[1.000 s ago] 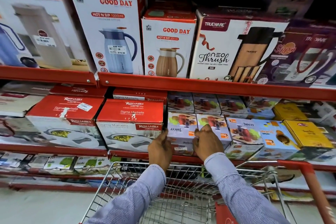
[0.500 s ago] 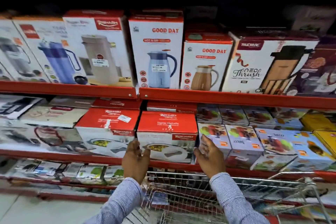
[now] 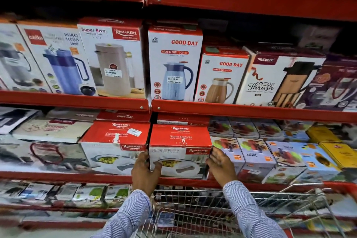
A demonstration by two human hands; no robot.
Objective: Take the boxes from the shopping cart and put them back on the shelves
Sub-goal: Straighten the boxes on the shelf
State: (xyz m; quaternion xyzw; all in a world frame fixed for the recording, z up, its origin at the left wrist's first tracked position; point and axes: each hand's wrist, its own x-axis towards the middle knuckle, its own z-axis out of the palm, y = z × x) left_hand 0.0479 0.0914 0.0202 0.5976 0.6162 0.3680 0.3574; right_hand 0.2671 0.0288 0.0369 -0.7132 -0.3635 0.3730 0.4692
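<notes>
A red and white Rishabh Sigma Marbella casserole box point(image 3: 180, 149) stands on the middle red shelf point(image 3: 249, 111). My left hand point(image 3: 144, 172) grips its lower left corner, thumb on the front face. My right hand point(image 3: 220, 166) presses flat against its right side, between it and the juicer boxes point(image 3: 255, 155). A twin Rishabh box point(image 3: 114, 146) stands just left of it. The wire shopping cart point(image 3: 212, 210) is right below my arms; a small blue box lies in its bottom.
Tall flask boxes point(image 3: 173, 67) fill the shelf above. Yellow boxes point(image 3: 338, 152) sit at the far right, flat white boxes point(image 3: 52, 129) at the left. A lower shelf point(image 3: 58, 195) holds small packages. The cart's red handle edge is at the lower right.
My hands left the juicer boxes and shifted left to the right-hand Rishabh box, now clasping its two sides. The view has tilted upward and to the left.
</notes>
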